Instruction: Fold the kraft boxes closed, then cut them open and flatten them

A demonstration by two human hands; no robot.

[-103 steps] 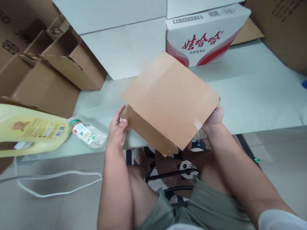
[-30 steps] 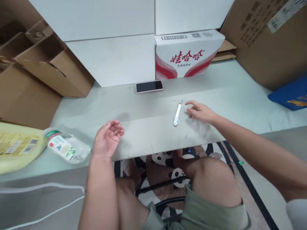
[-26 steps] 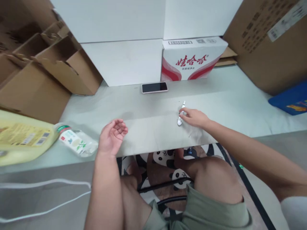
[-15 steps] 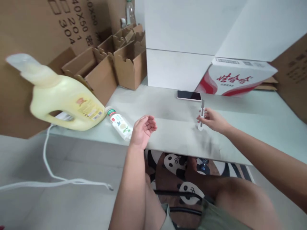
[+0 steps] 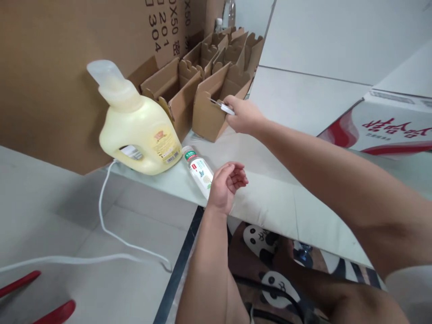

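My right hand [image 5: 245,115] is closed around a white utility knife [image 5: 227,108], its thin blade out and pointing left. Blade and hand are in front of the nearest small open cardboard box [image 5: 206,118]; whether they touch it I cannot tell. Loosely curled, with nothing visible in it, my left hand [image 5: 227,185] hovers over the table's front part. It overlaps the lower end of a clear plastic bottle [image 5: 200,173] with a white and green label, lying on its side.
A pale yellow detergent jug [image 5: 135,128] stands at the left by a large cardboard sheet [image 5: 64,76]. More open boxes [image 5: 168,83] line the back. A red and white carton [image 5: 381,123] sits at the right. A white cable [image 5: 104,216] hangs to the floor.
My right hand has carried the utility knife left from the middle of the table to the small boxes. The view has turned left. My left hand stays loosely curled by the bottle.
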